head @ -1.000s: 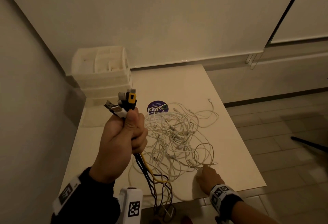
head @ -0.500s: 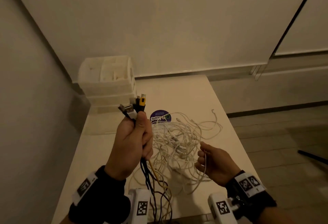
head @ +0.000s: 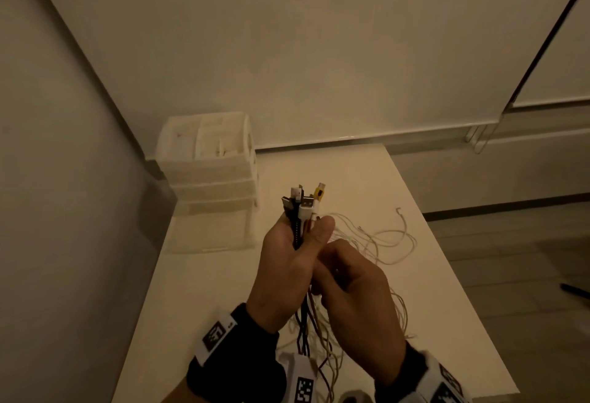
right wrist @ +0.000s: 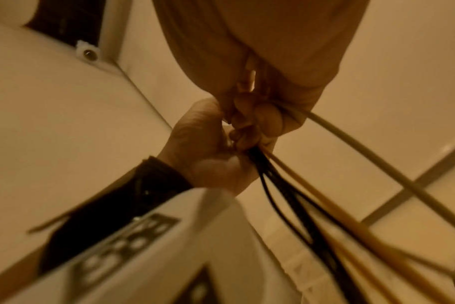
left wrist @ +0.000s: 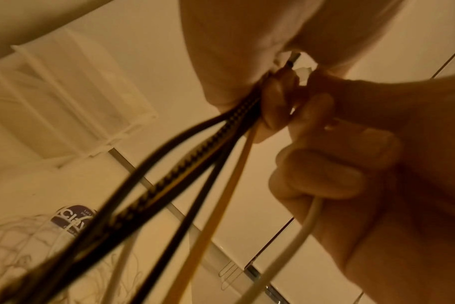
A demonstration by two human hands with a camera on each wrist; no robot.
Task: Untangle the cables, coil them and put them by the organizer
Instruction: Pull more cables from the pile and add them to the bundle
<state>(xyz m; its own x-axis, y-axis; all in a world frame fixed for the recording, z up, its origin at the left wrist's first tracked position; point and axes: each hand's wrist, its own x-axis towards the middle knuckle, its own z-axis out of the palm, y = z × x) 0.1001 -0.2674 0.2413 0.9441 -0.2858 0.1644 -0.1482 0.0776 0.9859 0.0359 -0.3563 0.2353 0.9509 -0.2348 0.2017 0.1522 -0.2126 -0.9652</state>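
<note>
Untangling step: left hand (head: 287, 262) clenched the cable bundle (head: 303, 207), right hand (head: 354, 294) pinched a white cable (left wrist: 296, 236); next, drawing it free toward the organizer (head: 210, 179).

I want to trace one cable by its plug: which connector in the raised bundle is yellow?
The yellow connector, rightmost and tallest in the bundle that the left hand grips; the other plugs beside it are white, black or metal.
</note>
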